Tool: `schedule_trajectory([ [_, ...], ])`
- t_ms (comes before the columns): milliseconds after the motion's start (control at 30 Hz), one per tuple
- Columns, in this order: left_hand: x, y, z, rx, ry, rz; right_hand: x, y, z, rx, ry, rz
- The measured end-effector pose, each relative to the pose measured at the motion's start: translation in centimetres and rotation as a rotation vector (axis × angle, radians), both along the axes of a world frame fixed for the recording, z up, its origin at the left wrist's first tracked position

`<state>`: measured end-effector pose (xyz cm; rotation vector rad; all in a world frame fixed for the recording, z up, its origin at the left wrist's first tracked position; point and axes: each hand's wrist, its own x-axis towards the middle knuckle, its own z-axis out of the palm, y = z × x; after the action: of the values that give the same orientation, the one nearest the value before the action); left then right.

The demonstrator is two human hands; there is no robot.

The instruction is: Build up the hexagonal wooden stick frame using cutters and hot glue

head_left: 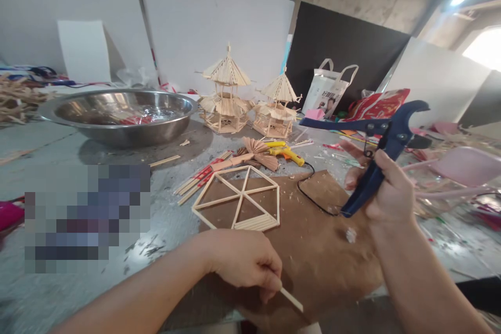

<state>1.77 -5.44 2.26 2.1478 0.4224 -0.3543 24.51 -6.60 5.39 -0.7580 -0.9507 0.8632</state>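
Observation:
My left hand [250, 261] is closed around a thin wooden stick [293, 300], whose pale end sticks out to the lower right over the brown sheet [321, 250]. Raised at the right, my right hand [387, 188] grips a blue pipe cutter [371, 177] by one handle; its jaws are spread apart and hold nothing. Just beyond my left hand lies a hexagonal stick frame [241, 194] with spokes meeting in the middle. One wedge of it, at the near side, is partly filled with parallel sticks [256, 222]; my left hand hides part of the near edge.
A yellow glue gun [287, 154] with a black cord lies behind the frame, beside a pleated paper fan [258, 154] and red-wrapped sticks [199, 177]. Two stick pagodas [226, 99] stand at the back. A steel basin [129, 138] sits left, a white bag [323, 91] back right.

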Motion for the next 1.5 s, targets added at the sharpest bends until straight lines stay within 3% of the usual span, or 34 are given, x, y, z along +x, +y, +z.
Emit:
schedule_trajectory([
  [200,-0.3,0.5,0.1,-0.142,0.002,0.002,-1.3,1.9,-1.0,-0.116,0.057,0.219],
  [400,-0.6,1.1,-0.2,-0.341,-0.113,0.139,-4.1,4.3,-3.6,-0.286,0.271,0.426],
  [567,0.0,1.2,-1.1,-0.228,0.044,0.074,-4.1,3.4,-6.1,-0.501,0.368,0.423],
  [767,0.2,1.0,-1.2,-0.13,0.043,0.029,-2.6,2.5,-9.3,-0.487,0.305,0.559],
  [867,0.2,1.0,-1.2,-0.095,0.052,0.023,-1.4,4.1,-9.9,-0.454,0.224,0.496],
  [933,0.3,0.9,-1.1,-0.083,0.056,0.013,-0.3,5.6,-9.9,-0.423,0.133,0.393],
  [1200,0.4,0.8,-0.9,-0.037,0.045,-0.02,3.2,10.2,-9.6,-0.374,0.068,0.212],
  [1367,0.3,0.7,-0.9,-0.069,0.03,0.007,2.7,10.1,-6.9,-0.332,0.113,0.342],
  [1500,-0.6,0.5,0.1,-0.251,-0.06,0.095,0.6,8.2,-4.4,-0.271,0.028,0.396],
])
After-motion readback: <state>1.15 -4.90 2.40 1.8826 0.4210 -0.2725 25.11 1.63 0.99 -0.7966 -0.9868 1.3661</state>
